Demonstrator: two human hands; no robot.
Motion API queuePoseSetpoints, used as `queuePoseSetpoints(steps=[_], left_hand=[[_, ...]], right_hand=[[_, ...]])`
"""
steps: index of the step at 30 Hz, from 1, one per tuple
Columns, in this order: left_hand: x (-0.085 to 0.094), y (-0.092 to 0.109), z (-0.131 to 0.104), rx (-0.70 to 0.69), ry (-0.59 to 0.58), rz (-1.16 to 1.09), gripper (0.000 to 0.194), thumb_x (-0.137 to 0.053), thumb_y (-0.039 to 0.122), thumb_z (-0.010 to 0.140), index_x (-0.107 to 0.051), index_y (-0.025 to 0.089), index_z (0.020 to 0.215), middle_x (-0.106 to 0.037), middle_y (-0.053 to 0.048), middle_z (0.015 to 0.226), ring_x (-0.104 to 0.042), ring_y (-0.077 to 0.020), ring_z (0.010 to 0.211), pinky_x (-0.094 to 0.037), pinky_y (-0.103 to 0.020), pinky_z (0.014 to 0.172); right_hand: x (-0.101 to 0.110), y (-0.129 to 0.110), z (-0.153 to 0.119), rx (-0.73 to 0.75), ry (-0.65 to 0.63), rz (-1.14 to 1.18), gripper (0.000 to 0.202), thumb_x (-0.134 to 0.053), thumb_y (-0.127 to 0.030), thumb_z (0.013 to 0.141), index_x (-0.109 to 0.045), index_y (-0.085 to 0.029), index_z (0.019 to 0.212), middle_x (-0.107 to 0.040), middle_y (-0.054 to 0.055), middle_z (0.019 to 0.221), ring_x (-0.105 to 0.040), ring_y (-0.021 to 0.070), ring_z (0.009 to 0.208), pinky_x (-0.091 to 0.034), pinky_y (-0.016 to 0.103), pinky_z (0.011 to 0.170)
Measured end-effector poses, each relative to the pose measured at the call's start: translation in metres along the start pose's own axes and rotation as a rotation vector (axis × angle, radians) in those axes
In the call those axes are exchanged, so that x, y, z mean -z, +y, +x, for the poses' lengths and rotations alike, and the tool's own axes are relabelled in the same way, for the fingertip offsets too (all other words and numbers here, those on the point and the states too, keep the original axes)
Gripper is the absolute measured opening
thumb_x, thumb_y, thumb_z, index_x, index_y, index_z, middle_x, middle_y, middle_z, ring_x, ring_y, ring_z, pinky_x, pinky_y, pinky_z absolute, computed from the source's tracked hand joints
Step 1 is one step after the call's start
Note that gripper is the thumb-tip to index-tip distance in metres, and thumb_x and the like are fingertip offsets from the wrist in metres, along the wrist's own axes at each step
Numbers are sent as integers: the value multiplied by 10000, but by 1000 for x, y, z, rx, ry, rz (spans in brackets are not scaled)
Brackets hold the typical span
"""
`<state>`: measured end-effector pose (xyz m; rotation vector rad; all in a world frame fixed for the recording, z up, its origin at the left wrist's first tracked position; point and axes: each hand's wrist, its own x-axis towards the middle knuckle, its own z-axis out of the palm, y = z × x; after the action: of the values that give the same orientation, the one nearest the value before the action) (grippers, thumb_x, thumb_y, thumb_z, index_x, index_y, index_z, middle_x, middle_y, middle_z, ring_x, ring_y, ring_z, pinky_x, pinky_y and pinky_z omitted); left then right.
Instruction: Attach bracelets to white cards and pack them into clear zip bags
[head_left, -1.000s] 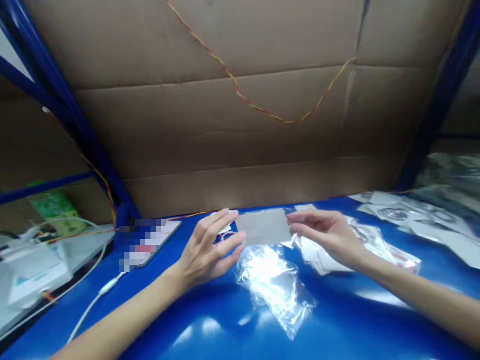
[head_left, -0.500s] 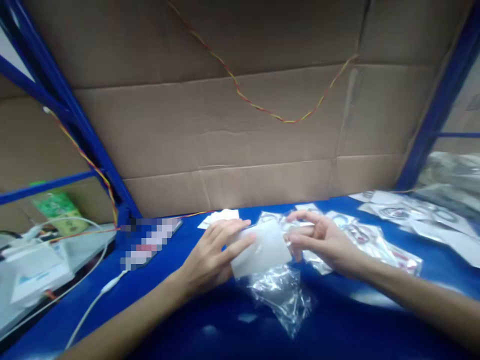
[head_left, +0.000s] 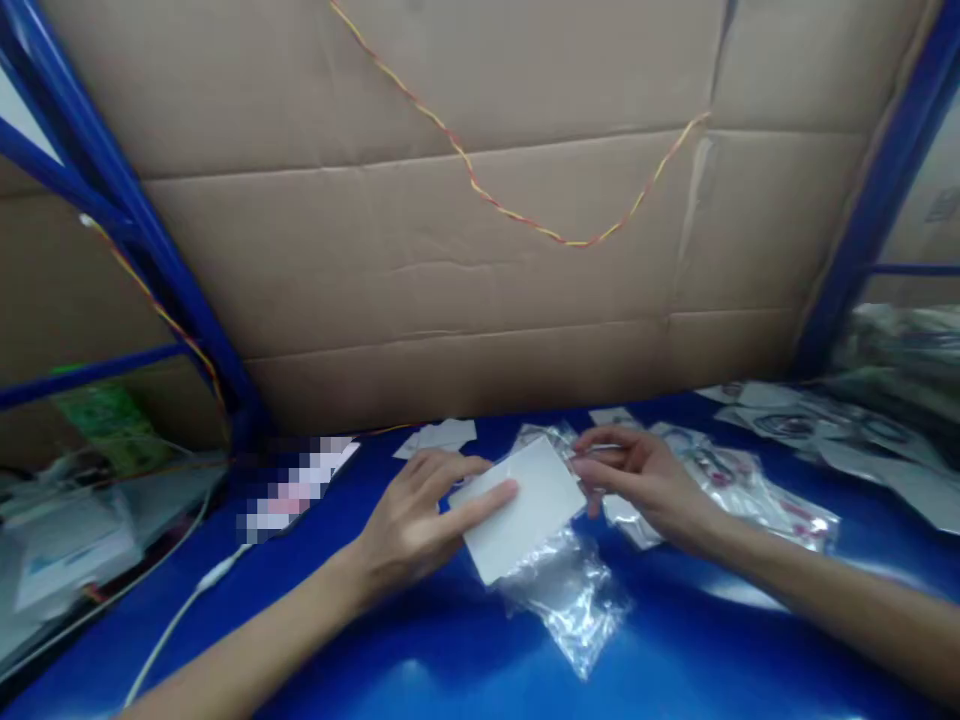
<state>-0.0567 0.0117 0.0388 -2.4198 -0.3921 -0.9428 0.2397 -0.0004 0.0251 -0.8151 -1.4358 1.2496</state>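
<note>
My left hand (head_left: 420, 520) grips a blank white card (head_left: 525, 515), its thumb lying across the upper face and its other fingers behind. The card is tilted, one corner pointing toward me. Beside the card's right corner is my right hand (head_left: 637, 475), fingers curled and thumb close to the index finger; what lies between them is too small or hidden to make out. Under the card, a crumpled clear plastic bag (head_left: 581, 610) extends toward me. Just beyond the right hand lie clear packets (head_left: 720, 470) with small coiled items inside.
Loose white cards (head_left: 442, 437) lie at the back of the blue table (head_left: 420, 660). More packets (head_left: 787, 425) and white sheets spread at the right. A phone-like, pixelated object (head_left: 300, 490) with a white cable (head_left: 176, 625) lies left. Cardboard (head_left: 450, 280) stands behind, between blue posts.
The card has turned so that its near corner points down toward me, and its face shows more plainly. My left thumb has shifted slightly right; the right hand stays nearly in place.
</note>
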Motion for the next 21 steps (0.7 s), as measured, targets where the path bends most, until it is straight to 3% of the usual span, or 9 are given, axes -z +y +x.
queuePoseSetpoints(steps=[3,7,10,13,16,21], left_hand=[[4,0,1,-31,26,8,409,-584,102,946,-657,252,1319,-686,-99,1185,-653,-249,1047,-562,-394,902],[5,0,0,-60,38,14,401,-567,61,957,-680,216,1308,-676,-125,1213,-645,-248,1069,-553,-399,912],[4,-1,-1,-66,51,22,401,-557,58,968,-683,230,1308,-668,-115,1223,-639,-236,1073,-556,-389,905],[4,-1,-1,-77,44,32,406,-558,64,975,-678,245,1318,-659,-107,1236,-627,-233,1079,-559,-388,906],[5,-1,0,-100,22,26,412,-571,59,970,-678,242,1324,-657,-112,1259,-628,-238,1092,-554,-395,925],[6,-1,0,-130,11,25,401,-580,94,977,-668,260,1331,-670,-97,1279,-642,-232,1115,-556,-383,950]], right_hand=[[3,4,1,-19,-7,0,361,-860,-398,784,-714,-198,1047,-746,6,760,-697,164,623,-588,277,570],[2,1,0,-30,-17,-6,316,-856,-405,784,-766,-179,986,-741,27,783,-678,164,633,-586,276,566],[-1,-5,-2,-30,-78,-64,306,-817,-468,808,-803,-172,881,-747,42,804,-663,157,625,-573,271,567],[-1,-8,-3,-37,-144,-151,342,-776,-510,838,-824,-179,905,-761,46,814,-655,153,586,-555,282,589],[1,-6,-4,-48,-170,-231,361,-761,-519,857,-830,-183,968,-749,37,748,-649,160,580,-523,279,599],[1,-7,-4,-65,-197,-249,321,-789,-491,838,-798,-171,811,-692,12,657,-598,139,558,-464,253,570]])
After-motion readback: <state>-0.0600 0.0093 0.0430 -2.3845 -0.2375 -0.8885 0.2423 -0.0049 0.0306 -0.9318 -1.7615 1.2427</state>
